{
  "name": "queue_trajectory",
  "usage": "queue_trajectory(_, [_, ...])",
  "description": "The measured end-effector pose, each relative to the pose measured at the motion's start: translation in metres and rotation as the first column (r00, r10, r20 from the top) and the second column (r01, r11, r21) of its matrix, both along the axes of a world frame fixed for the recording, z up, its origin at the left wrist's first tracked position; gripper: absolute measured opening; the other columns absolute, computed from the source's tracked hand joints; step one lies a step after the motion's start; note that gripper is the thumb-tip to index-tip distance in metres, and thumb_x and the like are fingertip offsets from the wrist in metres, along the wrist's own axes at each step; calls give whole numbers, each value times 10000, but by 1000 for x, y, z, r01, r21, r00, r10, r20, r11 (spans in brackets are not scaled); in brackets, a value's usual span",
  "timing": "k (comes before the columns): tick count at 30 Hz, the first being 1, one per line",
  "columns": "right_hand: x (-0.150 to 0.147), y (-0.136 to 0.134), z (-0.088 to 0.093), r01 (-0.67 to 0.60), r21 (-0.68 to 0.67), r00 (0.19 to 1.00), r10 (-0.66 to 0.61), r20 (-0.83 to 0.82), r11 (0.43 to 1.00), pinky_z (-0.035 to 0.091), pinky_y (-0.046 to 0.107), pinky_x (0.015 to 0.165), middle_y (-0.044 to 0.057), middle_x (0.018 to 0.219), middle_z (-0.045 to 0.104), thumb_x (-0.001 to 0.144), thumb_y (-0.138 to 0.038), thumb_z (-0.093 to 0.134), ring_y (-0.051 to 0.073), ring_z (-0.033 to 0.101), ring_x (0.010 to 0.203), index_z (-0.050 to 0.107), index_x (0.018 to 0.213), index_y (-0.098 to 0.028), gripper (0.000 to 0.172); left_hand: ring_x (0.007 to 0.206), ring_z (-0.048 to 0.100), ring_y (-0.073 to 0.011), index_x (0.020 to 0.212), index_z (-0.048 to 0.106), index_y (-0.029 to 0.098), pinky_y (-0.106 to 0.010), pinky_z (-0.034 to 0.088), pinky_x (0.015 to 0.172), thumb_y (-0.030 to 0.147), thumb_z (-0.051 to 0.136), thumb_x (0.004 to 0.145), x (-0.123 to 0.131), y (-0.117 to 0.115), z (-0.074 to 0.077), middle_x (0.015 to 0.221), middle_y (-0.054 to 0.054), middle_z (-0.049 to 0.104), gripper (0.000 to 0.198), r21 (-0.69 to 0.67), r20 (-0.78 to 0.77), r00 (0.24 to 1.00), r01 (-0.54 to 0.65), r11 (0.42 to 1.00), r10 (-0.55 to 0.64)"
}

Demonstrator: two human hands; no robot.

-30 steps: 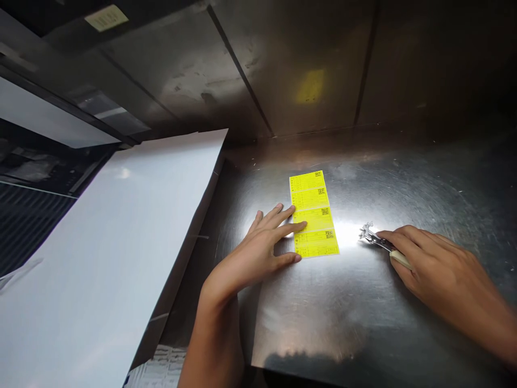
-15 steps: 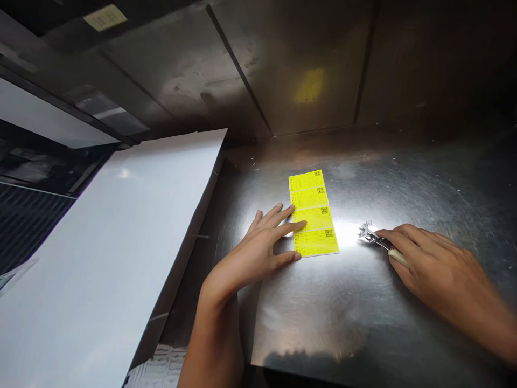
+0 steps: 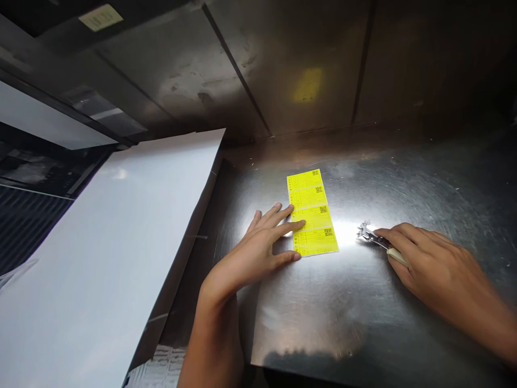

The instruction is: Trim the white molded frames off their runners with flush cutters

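A strip of yellow labels (image 3: 310,213) with printed tables and small QR codes lies flat on a shiny metal tabletop (image 3: 307,312). My left hand (image 3: 269,240) is open, its fingers spread, the index fingertip and thumb resting on the strip's lower left part. To the right, my right hand (image 3: 428,258) is closed around the cream handles of revolving hole punch pliers (image 3: 374,237). Their silver, knobbly head points left and stays apart from the strip. Most of the handles are hidden inside my fingers.
A large white sheet (image 3: 121,242) covers the left side. A dark metal wall (image 3: 307,48) rises behind the tabletop and reflects the yellow strip. Printed papers (image 3: 161,366) show at the bottom left, and a pale label (image 3: 100,18) sticks at the upper left.
The whole view has shifted very slightly. Both hands, the strip and the punch pliers keep the same places relative to one another.
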State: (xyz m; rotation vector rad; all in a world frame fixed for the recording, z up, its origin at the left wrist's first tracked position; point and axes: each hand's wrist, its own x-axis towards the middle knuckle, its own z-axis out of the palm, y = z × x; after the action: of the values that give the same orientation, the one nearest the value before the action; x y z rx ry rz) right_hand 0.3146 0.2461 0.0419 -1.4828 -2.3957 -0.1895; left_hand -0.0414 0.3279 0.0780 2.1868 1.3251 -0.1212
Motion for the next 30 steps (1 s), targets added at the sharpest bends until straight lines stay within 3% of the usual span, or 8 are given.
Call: queue_trajectory(30, [-2, 1, 3, -18, -6, 1000, 18, 15, 1000, 575, 446, 683, 57, 1079, 736, 1135, -238, 431, 272, 740, 847, 665, 1316, -181, 301, 1752, 98, -350, 1669, 571, 361, -715, 32, 1404, 444, 848, 1031, 0, -1, 0, 1852, -46, 248, 700, -1, 27, 1000, 6, 1000, -6])
